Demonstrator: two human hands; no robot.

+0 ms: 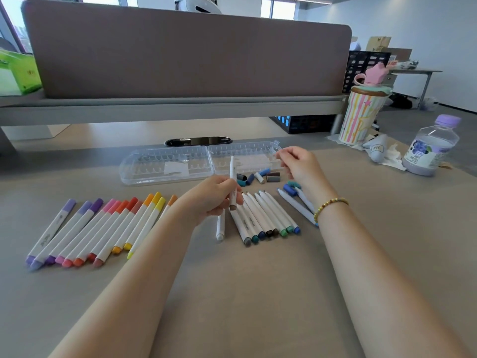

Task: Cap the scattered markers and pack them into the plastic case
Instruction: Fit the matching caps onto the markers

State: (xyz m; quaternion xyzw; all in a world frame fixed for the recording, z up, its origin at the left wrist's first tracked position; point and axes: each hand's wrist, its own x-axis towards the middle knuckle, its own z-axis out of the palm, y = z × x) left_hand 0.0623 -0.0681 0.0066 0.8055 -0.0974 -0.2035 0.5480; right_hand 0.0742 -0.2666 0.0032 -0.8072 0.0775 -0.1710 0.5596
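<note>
Left hand grips white marker near upright, long axis vertical, brown end down, uncapped tip up. Right hand above loose caps, fingers curled; pinched cap, if any, too small to tell. Open plastic case on table beyond both hands. Capped markers left of left hand, fanned, caps pointing away.

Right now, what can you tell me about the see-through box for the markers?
The plastic case is clear, thin plastic and lies wide open, its two long halves flat side by side on the table with the hinge between them. Rows of little scalloped ridges for markers run inside each half. No markers are in it yet. A pale label shows through. Loose caps lie just in front, and the right hand hovers over its right half.
</note>
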